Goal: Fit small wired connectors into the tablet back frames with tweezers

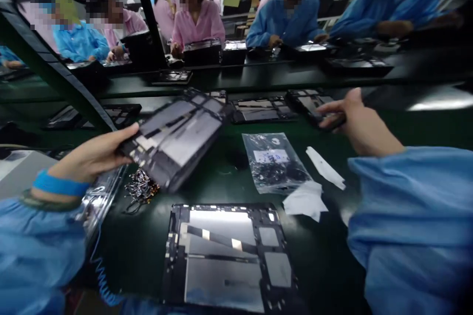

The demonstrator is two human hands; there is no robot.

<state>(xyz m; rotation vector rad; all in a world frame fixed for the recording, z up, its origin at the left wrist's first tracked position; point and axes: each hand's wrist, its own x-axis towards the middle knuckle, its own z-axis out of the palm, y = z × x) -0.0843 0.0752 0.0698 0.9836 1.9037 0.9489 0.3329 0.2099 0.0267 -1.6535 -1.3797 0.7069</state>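
My left hand, with a blue band at the wrist, grips the edge of an opened tablet. That tablet is raised and tilted above the bench, its grey inner plates and dark strips facing me. At the right, my right hand has its fingers and thumb closed on the near end of another opened tablet, which is partly hidden by the fingers. A third opened tablet lies flat in front of me. Beyond the two hands, one more opened tablet rests in the row.
A clear plastic bag of small dark parts lies mid-bench, with white paper scraps beside it. Small wired parts are heaped at the left. A coiled blue cord hangs near my left sleeve. Several co-workers sit across the line.
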